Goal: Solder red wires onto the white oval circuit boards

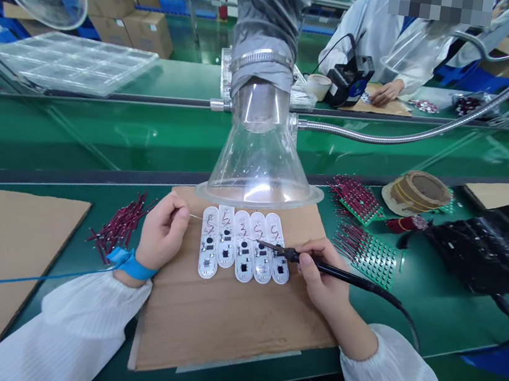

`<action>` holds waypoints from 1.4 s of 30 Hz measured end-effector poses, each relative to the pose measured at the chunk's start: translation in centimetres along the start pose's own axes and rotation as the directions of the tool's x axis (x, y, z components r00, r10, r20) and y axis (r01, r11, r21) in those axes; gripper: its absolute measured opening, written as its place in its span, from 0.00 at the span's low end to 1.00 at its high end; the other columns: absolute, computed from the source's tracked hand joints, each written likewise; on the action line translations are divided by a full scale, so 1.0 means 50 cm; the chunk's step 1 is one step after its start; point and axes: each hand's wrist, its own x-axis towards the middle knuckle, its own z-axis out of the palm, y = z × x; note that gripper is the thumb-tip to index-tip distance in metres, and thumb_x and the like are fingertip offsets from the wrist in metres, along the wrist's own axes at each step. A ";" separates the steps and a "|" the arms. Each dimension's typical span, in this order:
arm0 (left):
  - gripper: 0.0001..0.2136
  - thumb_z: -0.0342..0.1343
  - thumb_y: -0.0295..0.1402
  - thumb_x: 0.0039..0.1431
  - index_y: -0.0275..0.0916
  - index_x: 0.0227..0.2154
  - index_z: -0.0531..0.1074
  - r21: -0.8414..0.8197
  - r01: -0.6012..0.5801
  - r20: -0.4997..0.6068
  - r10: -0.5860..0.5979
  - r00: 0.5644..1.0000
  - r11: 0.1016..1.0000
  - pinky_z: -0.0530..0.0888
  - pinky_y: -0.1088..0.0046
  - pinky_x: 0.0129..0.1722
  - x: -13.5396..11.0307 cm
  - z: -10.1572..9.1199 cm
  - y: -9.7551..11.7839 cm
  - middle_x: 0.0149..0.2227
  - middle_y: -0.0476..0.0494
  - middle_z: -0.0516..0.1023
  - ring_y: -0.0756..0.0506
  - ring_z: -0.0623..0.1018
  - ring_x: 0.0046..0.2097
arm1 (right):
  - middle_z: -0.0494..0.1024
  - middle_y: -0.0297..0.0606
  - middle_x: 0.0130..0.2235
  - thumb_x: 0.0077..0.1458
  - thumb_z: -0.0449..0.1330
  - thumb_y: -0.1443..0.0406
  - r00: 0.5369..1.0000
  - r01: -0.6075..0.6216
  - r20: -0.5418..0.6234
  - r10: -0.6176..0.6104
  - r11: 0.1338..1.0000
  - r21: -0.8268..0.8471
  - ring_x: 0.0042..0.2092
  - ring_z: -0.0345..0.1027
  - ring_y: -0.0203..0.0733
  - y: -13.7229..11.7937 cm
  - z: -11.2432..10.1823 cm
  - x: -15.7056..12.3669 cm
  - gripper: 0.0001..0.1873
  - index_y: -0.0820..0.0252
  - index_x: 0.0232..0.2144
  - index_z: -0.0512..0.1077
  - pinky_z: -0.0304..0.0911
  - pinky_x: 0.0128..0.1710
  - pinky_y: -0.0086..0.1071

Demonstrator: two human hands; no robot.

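Observation:
My right hand [326,278] grips a black soldering iron [350,277] like a pen. The iron's tip lies over a row of several white, round-ended circuit boards [242,258], near the middle ones. Each board carries small black parts and thin red wires. My left hand [163,233] is closed in a pinch left of the row. A thin strand of solder wire [196,216] runs from its fingers toward the boards. Whether the solder touches the iron's tip is too small to tell. A blue wrist strap [133,265] circles my left wrist. Beneath the boards lies a cardboard sheet [236,332].
A clear fume hood [262,166] hangs just above the boards. Cut dark-red wires [119,229] lie left. Green boards with red wires [370,256], a tape roll [416,193] and a black plastic-covered object [485,252] stand right. Across the bench, a person's hand [386,93] works.

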 end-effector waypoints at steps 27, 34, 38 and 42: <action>0.12 0.52 0.35 0.78 0.43 0.34 0.66 -0.048 -0.018 0.027 0.020 0.999 0.999 0.63 0.67 0.31 -0.001 0.000 0.000 0.30 0.50 0.64 0.46 0.65 0.30 | 0.79 0.35 0.33 0.75 0.61 0.51 1.000 0.009 -0.016 -0.009 1.000 -0.025 0.29 0.72 0.40 -0.006 0.000 0.005 0.15 0.53 0.40 0.76 0.67 0.29 0.32; 0.11 0.52 0.32 0.76 0.43 0.33 0.67 0.003 -0.052 0.058 0.052 0.997 0.999 0.64 0.65 0.33 0.008 0.000 0.016 0.29 0.50 0.64 0.45 0.65 0.30 | 0.80 0.35 0.33 0.75 0.62 0.51 0.999 0.028 -0.032 -0.030 0.999 -0.038 0.30 0.75 0.41 -0.009 -0.001 0.006 0.16 0.53 0.39 0.76 0.69 0.30 0.32; 0.12 0.52 0.34 0.77 0.43 0.33 0.66 -0.022 -0.047 0.002 0.047 0.999 0.999 0.64 0.65 0.32 0.003 0.002 0.005 0.29 0.49 0.64 0.45 0.66 0.30 | 0.77 0.34 0.30 0.74 0.62 0.48 0.993 0.010 -0.121 -0.009 1.000 0.009 0.27 0.71 0.40 -0.044 -0.011 0.016 0.18 0.53 0.37 0.75 0.66 0.27 0.33; 0.13 0.51 0.37 0.77 0.44 0.32 0.64 -0.028 -0.047 -0.110 0.043 0.993 0.999 0.65 0.66 0.31 -0.001 0.001 -0.011 0.30 0.49 0.64 0.45 0.66 0.30 | 0.75 0.34 0.30 0.74 0.62 0.48 0.991 0.012 -0.133 -0.006 0.999 0.048 0.28 0.70 0.41 -0.067 0.000 0.031 0.19 0.53 0.36 0.73 0.66 0.28 0.34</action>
